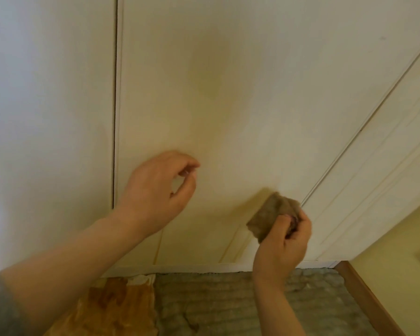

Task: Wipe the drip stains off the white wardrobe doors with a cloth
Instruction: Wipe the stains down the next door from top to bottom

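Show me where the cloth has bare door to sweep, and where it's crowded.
Free: the white wardrobe door panel above both hands, between the dark vertical door gap and the slanted right seam; also the strip between the left hand and the folded brown cloth. Crowded: low right, where the right hand grips the cloth beside that seam.

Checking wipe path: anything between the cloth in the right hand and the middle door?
Nothing visible. The cloth, gripped by the right hand, is at the door; the left hand sits off to its left, apart.
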Demonstrator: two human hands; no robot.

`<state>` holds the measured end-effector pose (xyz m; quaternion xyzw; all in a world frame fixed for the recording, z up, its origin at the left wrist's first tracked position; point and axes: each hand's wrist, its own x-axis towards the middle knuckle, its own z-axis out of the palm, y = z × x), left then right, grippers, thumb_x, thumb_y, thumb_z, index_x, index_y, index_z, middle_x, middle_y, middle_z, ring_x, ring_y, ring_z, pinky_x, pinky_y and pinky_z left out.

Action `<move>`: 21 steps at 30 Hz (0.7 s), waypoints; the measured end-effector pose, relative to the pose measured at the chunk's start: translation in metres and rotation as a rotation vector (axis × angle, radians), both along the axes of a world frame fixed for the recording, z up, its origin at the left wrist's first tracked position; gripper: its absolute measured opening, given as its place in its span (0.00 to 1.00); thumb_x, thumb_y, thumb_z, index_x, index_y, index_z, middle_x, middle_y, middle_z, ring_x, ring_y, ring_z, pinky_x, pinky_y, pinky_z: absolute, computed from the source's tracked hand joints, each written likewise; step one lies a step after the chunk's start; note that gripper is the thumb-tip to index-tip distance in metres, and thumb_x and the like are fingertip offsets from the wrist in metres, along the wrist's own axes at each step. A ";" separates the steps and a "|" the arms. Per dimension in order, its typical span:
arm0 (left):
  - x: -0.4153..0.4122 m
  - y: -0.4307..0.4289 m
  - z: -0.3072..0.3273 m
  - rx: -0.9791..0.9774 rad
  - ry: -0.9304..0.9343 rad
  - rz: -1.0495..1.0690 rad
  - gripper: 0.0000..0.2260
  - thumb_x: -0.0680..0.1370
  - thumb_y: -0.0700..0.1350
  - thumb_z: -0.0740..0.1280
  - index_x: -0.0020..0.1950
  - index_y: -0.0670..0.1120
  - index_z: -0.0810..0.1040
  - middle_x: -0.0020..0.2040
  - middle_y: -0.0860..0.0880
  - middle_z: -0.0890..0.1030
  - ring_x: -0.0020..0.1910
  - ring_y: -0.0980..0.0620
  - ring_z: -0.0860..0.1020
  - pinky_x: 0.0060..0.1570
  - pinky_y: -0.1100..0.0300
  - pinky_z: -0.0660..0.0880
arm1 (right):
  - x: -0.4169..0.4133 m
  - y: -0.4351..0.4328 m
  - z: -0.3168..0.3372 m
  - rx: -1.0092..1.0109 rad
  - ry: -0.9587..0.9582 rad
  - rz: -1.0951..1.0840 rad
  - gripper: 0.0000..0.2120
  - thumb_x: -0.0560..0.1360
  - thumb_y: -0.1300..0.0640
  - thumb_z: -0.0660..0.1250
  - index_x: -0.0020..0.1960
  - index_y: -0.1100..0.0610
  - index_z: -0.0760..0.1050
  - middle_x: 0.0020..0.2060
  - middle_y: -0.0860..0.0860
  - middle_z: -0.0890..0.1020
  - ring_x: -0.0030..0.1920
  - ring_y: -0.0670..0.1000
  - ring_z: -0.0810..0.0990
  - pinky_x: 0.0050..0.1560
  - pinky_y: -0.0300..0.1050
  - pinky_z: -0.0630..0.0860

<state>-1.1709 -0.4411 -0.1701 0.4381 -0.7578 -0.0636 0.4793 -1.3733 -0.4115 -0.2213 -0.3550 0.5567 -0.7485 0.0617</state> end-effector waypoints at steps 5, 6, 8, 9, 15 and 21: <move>0.022 -0.017 0.000 -0.490 -0.192 0.278 0.18 0.76 0.43 0.65 0.63 0.39 0.79 0.63 0.39 0.77 0.64 0.40 0.73 0.65 0.44 0.65 | -0.024 -0.033 0.030 -0.154 0.080 -0.157 0.09 0.81 0.54 0.62 0.56 0.58 0.70 0.48 0.52 0.75 0.47 0.49 0.75 0.48 0.44 0.76; 0.025 -0.019 -0.004 -0.515 -0.229 0.326 0.20 0.76 0.44 0.65 0.66 0.39 0.77 0.67 0.38 0.75 0.68 0.37 0.70 0.68 0.40 0.63 | -0.023 -0.039 0.035 -0.187 0.127 -0.152 0.10 0.81 0.55 0.63 0.58 0.60 0.70 0.49 0.53 0.75 0.48 0.50 0.75 0.49 0.43 0.76; 0.031 -0.023 -0.015 -0.519 -0.326 0.397 0.24 0.77 0.47 0.63 0.72 0.39 0.71 0.75 0.37 0.67 0.75 0.36 0.62 0.71 0.30 0.56 | -0.013 -0.054 0.039 -0.198 0.271 -0.114 0.11 0.79 0.58 0.64 0.59 0.62 0.71 0.51 0.54 0.74 0.50 0.51 0.75 0.51 0.39 0.74; 0.034 -0.024 -0.020 -0.502 -0.374 0.428 0.27 0.79 0.49 0.61 0.75 0.39 0.67 0.77 0.38 0.62 0.77 0.36 0.57 0.71 0.28 0.53 | -0.007 -0.061 0.034 -0.183 0.351 -0.093 0.10 0.79 0.60 0.64 0.58 0.63 0.71 0.51 0.54 0.74 0.51 0.50 0.74 0.51 0.37 0.72; 0.043 -0.039 -0.039 -0.449 -0.524 0.566 0.34 0.81 0.60 0.53 0.82 0.43 0.49 0.82 0.43 0.43 0.79 0.39 0.40 0.73 0.35 0.35 | -0.005 -0.088 -0.021 -0.064 0.201 -0.261 0.14 0.78 0.57 0.56 0.57 0.65 0.70 0.49 0.55 0.74 0.47 0.48 0.74 0.45 0.35 0.68; 0.043 -0.048 -0.043 -0.489 -0.566 0.611 0.39 0.80 0.67 0.51 0.82 0.43 0.48 0.81 0.44 0.41 0.79 0.40 0.37 0.72 0.37 0.32 | -0.035 -0.080 -0.067 0.322 -0.273 -0.368 0.11 0.83 0.57 0.57 0.62 0.62 0.68 0.57 0.60 0.78 0.55 0.61 0.79 0.50 0.52 0.75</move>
